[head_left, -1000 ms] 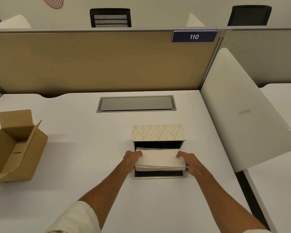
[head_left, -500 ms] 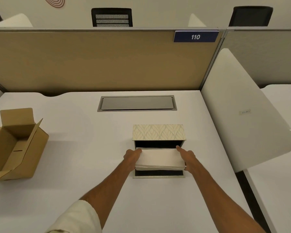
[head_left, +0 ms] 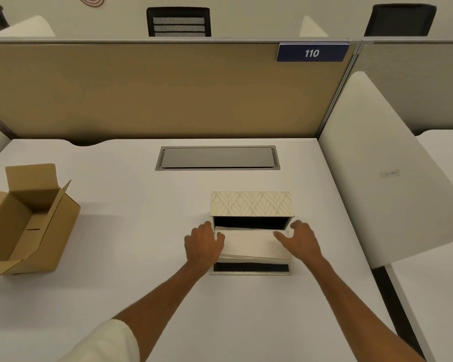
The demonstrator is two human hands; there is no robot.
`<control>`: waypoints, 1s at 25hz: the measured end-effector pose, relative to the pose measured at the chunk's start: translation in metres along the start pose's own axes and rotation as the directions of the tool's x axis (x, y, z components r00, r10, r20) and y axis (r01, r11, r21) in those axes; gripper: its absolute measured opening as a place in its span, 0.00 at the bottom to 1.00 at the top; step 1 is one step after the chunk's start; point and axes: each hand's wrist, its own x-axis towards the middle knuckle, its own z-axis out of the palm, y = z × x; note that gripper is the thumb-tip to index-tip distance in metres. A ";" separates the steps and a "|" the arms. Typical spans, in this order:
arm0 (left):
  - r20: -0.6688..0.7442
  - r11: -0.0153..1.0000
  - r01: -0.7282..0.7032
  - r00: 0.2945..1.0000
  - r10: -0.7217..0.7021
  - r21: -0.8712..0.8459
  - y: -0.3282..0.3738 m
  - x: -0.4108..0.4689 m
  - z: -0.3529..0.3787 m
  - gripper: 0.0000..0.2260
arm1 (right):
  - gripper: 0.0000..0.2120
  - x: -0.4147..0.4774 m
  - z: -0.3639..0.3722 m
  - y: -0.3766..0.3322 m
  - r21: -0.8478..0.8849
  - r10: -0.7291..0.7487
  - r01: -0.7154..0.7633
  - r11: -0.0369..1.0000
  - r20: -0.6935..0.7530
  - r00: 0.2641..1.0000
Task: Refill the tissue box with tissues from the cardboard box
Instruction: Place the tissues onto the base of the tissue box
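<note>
My left hand (head_left: 204,245) and right hand (head_left: 300,240) lie spread, one on each end of the tissue stack (head_left: 254,246), fingers loose, pressing rather than clamped, to keep it square as it goes into the tissue box (head_left: 251,205). The box lies on its side, opening facing me, its flap (head_left: 250,268) down on the desk (head_left: 141,257). Stack is partway in, I judge. Dark cavity behind looks clear. The cardboard box (head_left: 24,223) sits open, well apart, far left. Cable hatch (head_left: 217,157) beyond; nothing obstructs.
</note>
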 end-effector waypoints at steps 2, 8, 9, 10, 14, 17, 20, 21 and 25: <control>-0.082 0.906 -0.398 0.907 0.412 0.145 -0.007 -0.004 -0.003 0.23 | 0.34 -0.004 -0.013 -0.003 -0.105 -0.244 0.247 0.963 0.046 0.969; 0.361 0.707 -0.634 0.769 0.528 0.315 0.007 0.019 0.003 0.56 | 0.58 0.003 -0.005 -0.017 -0.597 -0.334 0.549 0.585 0.439 0.834; 0.389 0.692 -0.634 0.768 0.509 0.346 0.009 0.023 0.008 0.58 | 0.59 0.006 -0.003 -0.015 -0.632 -0.334 0.561 0.535 0.452 0.827; 0.413 0.681 -0.630 0.770 0.486 0.374 0.011 0.026 0.012 0.58 | 0.58 0.009 -0.001 -0.013 -0.653 -0.340 0.570 0.498 0.458 0.821; 0.456 0.660 -0.608 0.786 0.418 0.442 0.010 0.034 0.021 0.54 | 0.56 0.017 0.008 -0.007 -0.687 -0.346 0.588 0.427 0.476 0.808; 0.448 0.660 -0.601 0.792 0.416 0.451 0.009 0.035 0.024 0.50 | 0.56 0.020 0.014 -0.005 -0.689 -0.363 0.591 0.420 0.470 0.805; 0.432 0.659 -0.607 0.790 0.436 0.445 0.007 0.036 0.026 0.46 | 0.55 0.024 0.016 -0.004 -0.677 -0.374 0.597 0.430 0.468 0.801; 0.426 0.657 -0.609 0.789 0.443 0.445 0.007 0.036 0.026 0.45 | 0.53 0.024 0.017 -0.003 -0.674 -0.375 0.598 0.433 0.469 0.800; 0.397 0.649 -0.615 0.787 0.471 0.448 0.006 0.035 0.029 0.44 | 0.50 0.027 0.017 -0.001 -0.661 -0.379 0.602 0.448 0.469 0.797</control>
